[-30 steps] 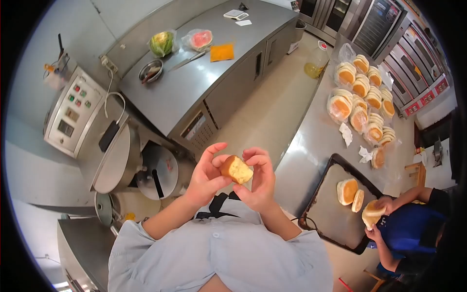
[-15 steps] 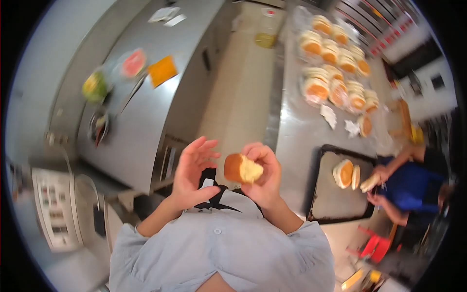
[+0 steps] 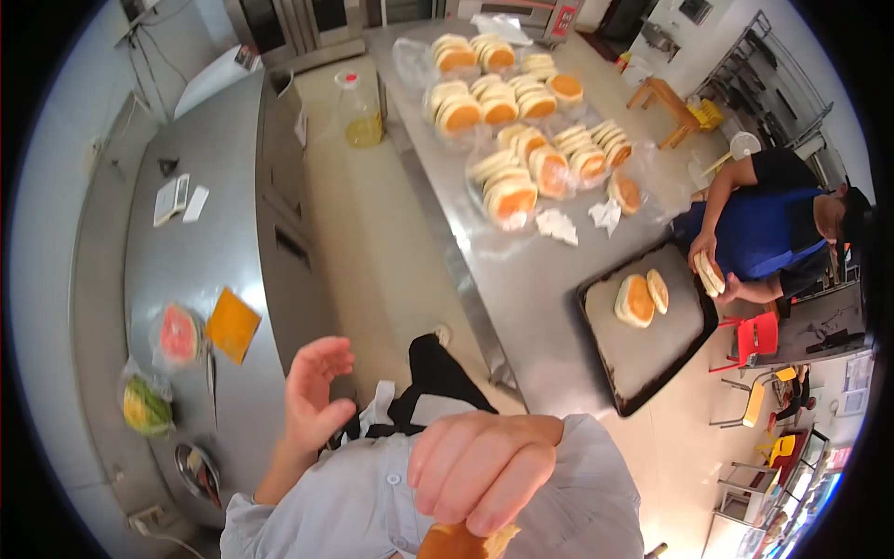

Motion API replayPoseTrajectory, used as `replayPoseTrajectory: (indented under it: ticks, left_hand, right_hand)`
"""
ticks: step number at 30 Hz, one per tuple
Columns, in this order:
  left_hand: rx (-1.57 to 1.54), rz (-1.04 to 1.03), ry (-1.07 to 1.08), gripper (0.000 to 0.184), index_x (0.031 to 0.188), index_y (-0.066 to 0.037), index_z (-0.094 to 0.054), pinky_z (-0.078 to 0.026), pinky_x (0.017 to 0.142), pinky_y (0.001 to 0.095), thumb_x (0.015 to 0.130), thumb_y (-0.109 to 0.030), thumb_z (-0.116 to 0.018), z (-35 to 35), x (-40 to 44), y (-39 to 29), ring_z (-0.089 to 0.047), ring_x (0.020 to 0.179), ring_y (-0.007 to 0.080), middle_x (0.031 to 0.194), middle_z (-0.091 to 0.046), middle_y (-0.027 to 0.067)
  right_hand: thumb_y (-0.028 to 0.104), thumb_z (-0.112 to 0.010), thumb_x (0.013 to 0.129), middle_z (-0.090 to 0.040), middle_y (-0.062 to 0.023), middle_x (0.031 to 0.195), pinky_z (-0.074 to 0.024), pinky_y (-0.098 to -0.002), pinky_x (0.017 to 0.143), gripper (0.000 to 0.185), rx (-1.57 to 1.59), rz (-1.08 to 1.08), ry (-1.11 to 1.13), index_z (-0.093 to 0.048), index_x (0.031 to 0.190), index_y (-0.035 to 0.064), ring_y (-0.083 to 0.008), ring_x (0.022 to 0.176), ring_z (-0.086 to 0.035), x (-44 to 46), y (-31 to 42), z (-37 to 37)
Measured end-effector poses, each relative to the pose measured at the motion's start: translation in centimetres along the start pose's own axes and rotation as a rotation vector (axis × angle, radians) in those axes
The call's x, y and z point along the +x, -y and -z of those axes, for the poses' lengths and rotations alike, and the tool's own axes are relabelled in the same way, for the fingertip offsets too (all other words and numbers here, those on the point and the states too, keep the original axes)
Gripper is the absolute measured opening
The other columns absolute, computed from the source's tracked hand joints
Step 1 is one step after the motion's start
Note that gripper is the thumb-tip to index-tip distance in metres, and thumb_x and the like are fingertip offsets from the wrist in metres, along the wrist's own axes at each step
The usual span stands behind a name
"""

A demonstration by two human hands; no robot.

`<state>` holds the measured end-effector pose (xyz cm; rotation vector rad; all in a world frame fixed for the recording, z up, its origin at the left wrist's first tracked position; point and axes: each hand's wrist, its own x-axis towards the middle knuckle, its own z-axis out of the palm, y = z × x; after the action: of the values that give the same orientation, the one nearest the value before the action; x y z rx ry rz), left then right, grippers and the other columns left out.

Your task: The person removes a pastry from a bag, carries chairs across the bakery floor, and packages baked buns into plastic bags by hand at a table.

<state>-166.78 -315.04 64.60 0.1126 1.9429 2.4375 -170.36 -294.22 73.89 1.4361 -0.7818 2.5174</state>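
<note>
- So the right hand (image 3: 486,466) is up close to the camera, back of the hand facing it, fingers gripping a piece of bread (image 3: 458,542).
- That bread's at the very bottom edge of the view, in front of the light blue shirt (image 3: 391,503), and partly cut off by the frame. You can make out some browned crust.
- Left hand (image 3: 312,401) is off by itself, fingers loosely curled with the thumb spread well away from them.
- Over on the right-hand tabletop (image 3: 507,317) there's a dark-rimmed baking tray (image 3: 605,368) with a thick bun (image 3: 635,302) and a thinner slice (image 3: 657,291) side by side.
- Past the tray: a bunch of bun stacks in clear bags (image 3: 507,191), plus two crumpled white papers (image 3: 557,226).
- A person in a blue apron (image 3: 768,228) stands at the tray, both hands on more buns (image 3: 709,273).
- Left-hand tabletop (image 3: 223,168) has a cut watermelon (image 3: 179,333), an orange packet (image 3: 232,325) and a metal bowl (image 3: 189,463).
</note>
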Motion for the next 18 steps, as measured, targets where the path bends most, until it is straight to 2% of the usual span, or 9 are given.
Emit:
replayPoseTrajectory:
  ticks: [3, 5, 6, 8, 11, 12, 13, 15, 18]
  left_hand:
    - [0.176, -0.309, 0.267, 0.066, 0.12, -0.005, -0.053, -0.04, 0.093, 0.0408, 0.063, -0.023, -0.082, -1.4, 5.1, -3.6, -0.05, 0.111, 0.0268, 0.123, -0.049, 0.0152]
    - [0.298, -0.574, 0.442, 0.053, 0.11, -0.01, -0.059, -0.042, 0.09, 0.0455, 0.063, -0.021, -0.083, -4.3, 9.3, -8.5, -0.049, 0.111, 0.0304, 0.118, -0.051, 0.0182]
    - [0.303, -0.568, 0.436, 0.053, 0.11, -0.01, -0.059, -0.042, 0.09, 0.0455, 0.063, -0.021, -0.083, -5.8, 10.6, -9.3, -0.049, 0.111, 0.0304, 0.118, -0.051, 0.0182]
    - [0.214, -0.745, 0.406, 0.026, 0.094, -0.024, -0.067, -0.04, 0.095, 0.0497, 0.072, -0.027, -0.08, -8.6, 13.1, -10.3, -0.048, 0.109, 0.0316, 0.114, -0.054, 0.0069]
    - [0.148, -0.796, 0.438, 0.006, 0.078, -0.021, -0.069, -0.035, 0.097, 0.0584, 0.081, -0.027, -0.069, -11.4, 17.8, -11.1, -0.048, 0.11, 0.0349, 0.106, -0.058, 0.0092]
    - [0.128, -0.749, 0.384, 0.012, 0.082, -0.027, -0.068, -0.038, 0.096, 0.0516, 0.076, -0.021, -0.077, -12.4, 18.3, -10.3, -0.049, 0.107, 0.0308, 0.105, -0.057, 0.001]
    - [0.118, -0.711, 0.4, 0.012, 0.082, -0.027, -0.068, -0.038, 0.096, 0.0516, 0.076, -0.021, -0.077, -12.6, 20.1, -9.6, -0.049, 0.107, 0.0308, 0.105, -0.057, 0.001]
    - [-0.034, -0.963, 0.601, 0.003, 0.075, -0.024, -0.067, -0.037, 0.097, 0.0541, 0.078, -0.022, -0.069, -13.4, 23.9, -8.1, -0.05, 0.106, 0.0337, 0.097, -0.059, 0.0033]
    - [-0.113, -0.93, 0.666, 0.006, 0.073, -0.022, -0.065, -0.038, 0.097, 0.0524, 0.077, -0.019, -0.068, -15.4, 26.7, -7.2, -0.052, 0.101, 0.0317, 0.093, -0.059, 0.0015]
  right_hand:
    - [0.007, -0.061, 0.09, -0.064, -0.015, 0.088, -0.0519, -0.037, 0.069, 0.008, -0.034, 0.107, 0.012, -0.059, 0.084, 0.0019, -0.0274, 0.074, -0.063, 2.5, -1.4, 3.3]
    - [0.011, -0.065, 0.088, -0.064, -0.0135, 0.09, -0.0525, -0.0347, 0.067, 0.013, -0.065, 0.121, 0.057, -0.057, 0.093, 0.0029, -0.026, 0.071, -0.063, 4.4, -1.7, 6.1]
    - [0.008, -0.065, 0.087, -0.065, -0.0157, 0.091, -0.0531, -0.0362, 0.066, 0.009, -0.038, 0.16, 0.104, -0.059, 0.091, 0.0024, -0.0278, 0.076, -0.063, 5.5, -1.8, 7.4]
    - [0.004, -0.065, 0.085, -0.066, -0.0166, 0.092, -0.0537, -0.0362, 0.064, 0.005, -0.023, 0.234, 0.049, -0.062, 0.088, 0.0016, -0.0263, 0.076, -0.063, 7.2, -2.2, 8.4]
    - [0.004, -0.066, 0.085, -0.066, -0.0157, 0.09, -0.0536, -0.0353, 0.064, 0.004, 0.021, 0.16, 0.054, -0.064, 0.086, 0.0014, -0.0241, 0.073, -0.061, 8.9, -1.4, 11.5]
    - [0.004, -0.066, 0.085, -0.066, -0.0157, 0.09, -0.0536, -0.0353, 0.064, 0.004, 0.007, 0.158, 0.03, -0.064, 0.086, 0.0014, -0.0241, 0.073, -0.061, 9.4, -1.2, 12.5]
    - [0.004, -0.067, 0.084, -0.067, -0.0143, 0.088, -0.0532, -0.0341, 0.063, 0.003, -0.049, 0.155, 0.002, -0.065, 0.084, 0.0015, -0.0228, 0.072, -0.06, 9.7, -0.8, 13.3]
    - [0.004, -0.067, 0.084, -0.067, -0.0129, 0.085, -0.0528, -0.0329, 0.062, 0.003, -0.135, 0.142, -0.081, -0.065, 0.082, 0.0015, -0.0216, 0.071, -0.06, 9.6, -0.1, 14.3]
    - [0.006, -0.068, 0.084, -0.068, -0.0097, 0.082, -0.0522, -0.0314, 0.063, 0.004, -0.418, 0.289, -0.222, -0.067, 0.08, 0.0049, -0.0194, 0.069, -0.059, 9.7, -0.3, 16.3]
